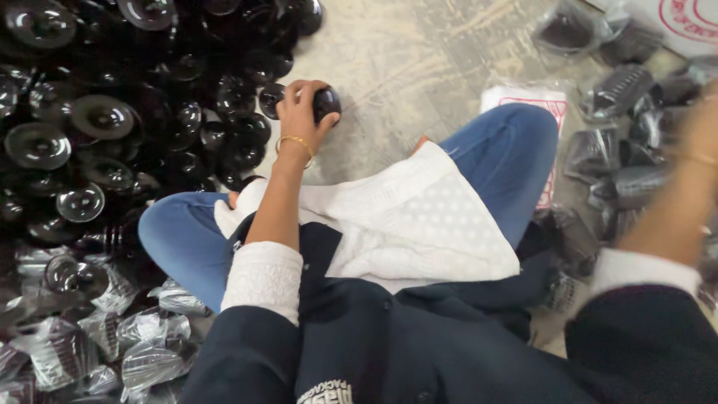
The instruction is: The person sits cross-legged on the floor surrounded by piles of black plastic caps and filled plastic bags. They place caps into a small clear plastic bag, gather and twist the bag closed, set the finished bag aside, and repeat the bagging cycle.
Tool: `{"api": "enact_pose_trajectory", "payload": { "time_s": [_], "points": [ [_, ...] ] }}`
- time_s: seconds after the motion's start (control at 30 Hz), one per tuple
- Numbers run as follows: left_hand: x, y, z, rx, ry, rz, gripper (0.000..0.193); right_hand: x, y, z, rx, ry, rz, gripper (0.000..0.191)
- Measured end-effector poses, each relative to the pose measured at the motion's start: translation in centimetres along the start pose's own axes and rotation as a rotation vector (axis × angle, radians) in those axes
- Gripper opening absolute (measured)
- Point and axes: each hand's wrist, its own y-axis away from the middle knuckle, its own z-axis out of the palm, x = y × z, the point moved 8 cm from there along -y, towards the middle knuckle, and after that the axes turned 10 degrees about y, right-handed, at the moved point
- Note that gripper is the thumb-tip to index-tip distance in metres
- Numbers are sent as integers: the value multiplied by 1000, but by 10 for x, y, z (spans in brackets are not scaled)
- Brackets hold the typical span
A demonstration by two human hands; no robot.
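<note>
My left hand (299, 112) reaches forward over my knee and grips a small round black plastic part (327, 102) at the edge of a big heap of black round caps (105, 120). A gold bangle sits on that wrist. My right hand (699, 127) is blurred at the far right edge, above several black parts wrapped in clear plastic bags (621, 142); whether it holds anything is unclear. I sit cross-legged in blue jeans and a white top.
More bagged black parts (142, 352) lie at the lower left by my knee. A white sheet with red print (550, 105) lies under my right knee. Bare grey floor (419, 60) stretches ahead between the heap and the bags.
</note>
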Motion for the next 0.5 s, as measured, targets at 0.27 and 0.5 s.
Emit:
{"api": "enact_pose_trajectory", "payload": {
  "time_s": [0.27, 0.5],
  "points": [
    [-7, 14, -2, 51, 117, 72, 67, -80, 9, 153, -509, -226, -149, 28],
    [-13, 20, -2, 35, 133, 65, 64, -77, 4, 161, -667, -260, -257, 14]
  ]
}}
